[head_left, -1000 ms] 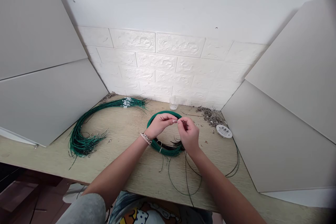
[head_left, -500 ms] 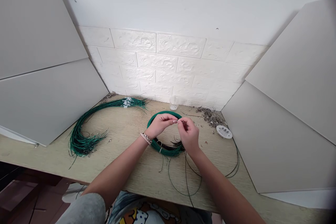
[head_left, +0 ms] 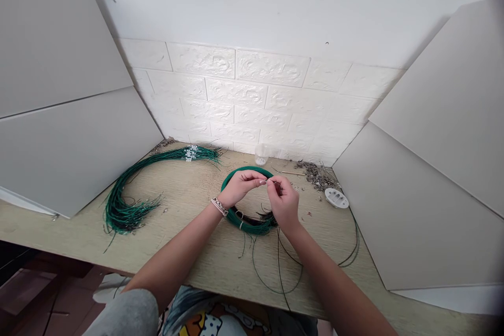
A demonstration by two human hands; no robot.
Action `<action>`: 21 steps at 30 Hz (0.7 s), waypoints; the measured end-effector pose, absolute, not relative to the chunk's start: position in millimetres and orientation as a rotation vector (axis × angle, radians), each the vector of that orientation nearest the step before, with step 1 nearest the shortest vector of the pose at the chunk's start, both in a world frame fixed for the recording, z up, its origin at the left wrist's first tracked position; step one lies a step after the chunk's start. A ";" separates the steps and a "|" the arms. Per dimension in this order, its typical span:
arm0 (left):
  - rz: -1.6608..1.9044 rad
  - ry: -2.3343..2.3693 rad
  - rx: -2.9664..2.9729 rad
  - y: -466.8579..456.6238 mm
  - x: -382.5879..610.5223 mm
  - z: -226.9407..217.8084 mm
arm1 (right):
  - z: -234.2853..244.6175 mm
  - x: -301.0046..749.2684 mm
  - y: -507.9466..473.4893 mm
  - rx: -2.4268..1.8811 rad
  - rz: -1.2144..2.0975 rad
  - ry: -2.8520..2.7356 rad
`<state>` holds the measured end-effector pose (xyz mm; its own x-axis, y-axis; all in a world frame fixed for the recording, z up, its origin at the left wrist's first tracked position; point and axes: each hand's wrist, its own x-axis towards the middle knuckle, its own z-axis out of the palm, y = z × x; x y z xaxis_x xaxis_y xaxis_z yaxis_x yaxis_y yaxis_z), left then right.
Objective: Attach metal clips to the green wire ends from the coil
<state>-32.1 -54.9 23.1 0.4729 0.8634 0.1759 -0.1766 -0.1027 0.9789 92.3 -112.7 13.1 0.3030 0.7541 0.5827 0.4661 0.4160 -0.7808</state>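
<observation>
My left hand (head_left: 241, 187) and my right hand (head_left: 284, 201) meet above a round coil of green wire (head_left: 244, 223) on the wooden table (head_left: 189, 252). Both hands pinch their fingertips together at one spot, on something thin and small; I cannot make out what it is. A thin dark wire strand (head_left: 277, 268) hangs from under my right hand and loops down over the table's front edge. A bracelet sits on my left wrist.
A long bundle of green wires with white beads (head_left: 129, 194) curves along the left. A small clear cup (head_left: 260, 154) stands by the white brick wall. A white oval dish (head_left: 336, 198) and a pile of scraps (head_left: 315, 173) lie right. Grey panels (head_left: 425, 168) lean on both sides.
</observation>
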 end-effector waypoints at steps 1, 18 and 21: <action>0.990 0.653 1.397 -55.0 -31.9 22.8 | 12.9 92.4 -112.5 -1.218 0.265 -1.338; 0.949 0.671 1.437 -53.0 -33.4 22.0 | 9.4 96.2 -110.9 -1.281 0.204 -1.495; 0.952 0.672 1.427 -54.0 -33.3 22.9 | 10.8 96.0 -110.7 -1.254 0.249 -1.480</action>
